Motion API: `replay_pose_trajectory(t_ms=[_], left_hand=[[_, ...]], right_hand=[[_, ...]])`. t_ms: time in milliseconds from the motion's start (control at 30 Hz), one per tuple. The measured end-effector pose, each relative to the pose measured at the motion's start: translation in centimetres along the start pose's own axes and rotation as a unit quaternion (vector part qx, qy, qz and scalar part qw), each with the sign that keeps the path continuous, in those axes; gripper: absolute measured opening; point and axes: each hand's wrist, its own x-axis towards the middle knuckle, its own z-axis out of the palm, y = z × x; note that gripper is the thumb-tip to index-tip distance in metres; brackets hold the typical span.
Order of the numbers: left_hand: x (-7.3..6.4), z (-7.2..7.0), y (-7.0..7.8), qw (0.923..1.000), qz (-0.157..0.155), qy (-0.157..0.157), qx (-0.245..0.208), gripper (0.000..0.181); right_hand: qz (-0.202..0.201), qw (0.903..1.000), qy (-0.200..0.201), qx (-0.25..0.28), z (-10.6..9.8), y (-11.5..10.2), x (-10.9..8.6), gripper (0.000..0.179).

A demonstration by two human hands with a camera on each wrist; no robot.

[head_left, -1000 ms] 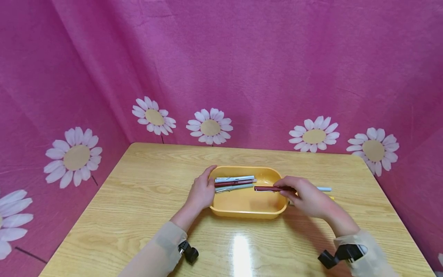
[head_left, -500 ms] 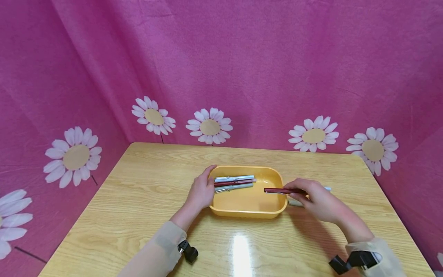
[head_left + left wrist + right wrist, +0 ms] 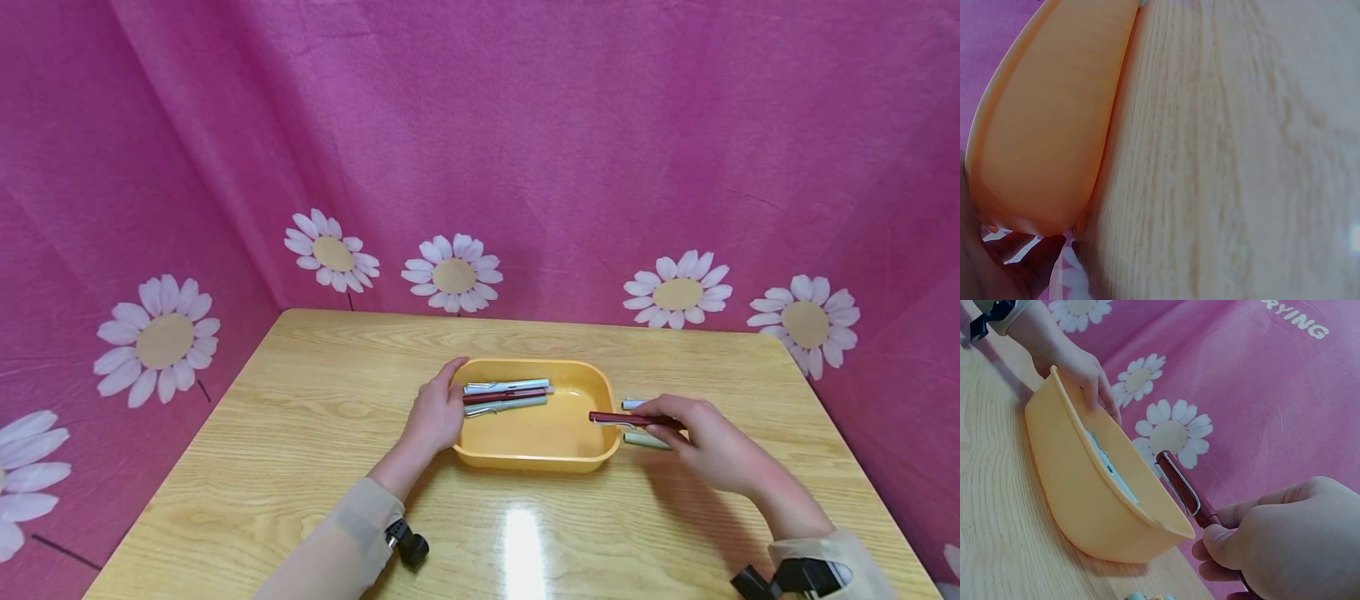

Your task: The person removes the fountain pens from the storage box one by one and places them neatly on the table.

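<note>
A yellow-orange plastic bin [image 3: 540,437] stands on the wooden table. My left hand [image 3: 438,410] grips its left end, fingers around the rim. Inside, near that end, lie a light blue pen [image 3: 521,386], a dark red pen [image 3: 498,399] and a pale grey-green pen [image 3: 513,405], side by side. My right hand [image 3: 705,437] pinches another dark red pen [image 3: 1180,484] between thumb and fingers. Its silver-clipped end points left over the bin's right rim. Under that hand, a light blue pen [image 3: 632,404] and a pale green pen [image 3: 647,441] lie on the table, partly hidden.
The wooden table [image 3: 337,367] ends at a pink cloth [image 3: 555,167] printed with white daisies, which hangs behind and at both sides. A black wrist camera [image 3: 408,546] is strapped to the left forearm; another black camera [image 3: 795,577] is on the right.
My right hand has moved right and slightly toward me with the dark red pen, uncovering ends of pens on the table. My left hand and the bin stay in place.
</note>
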Motion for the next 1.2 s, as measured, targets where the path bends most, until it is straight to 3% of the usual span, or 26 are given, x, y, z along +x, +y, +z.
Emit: replay_pose_trajectory(t_ms=[533, 833, 1200], left_hand=[[-0.1, 0.0, 0.2, 1.0000, -0.003, -0.001, -0.001, 0.048], [0.0, 0.0, 0.1, 0.9999, -0.013, -0.003, -0.006, 0.049], [0.0, 0.1, 0.0, 0.9999, -0.010, -0.001, -0.004, 0.049]], right_hand=[[-0.003, 0.9996, 0.025, -0.012, -0.2, 1.0, -2.0, 0.034], [0.034, 0.9989, 0.021, -0.025, -0.6, 2.1, -3.4, 0.030], [0.037, 0.9970, 0.045, -0.051, -0.1, 3.7, -5.2, 0.032]])
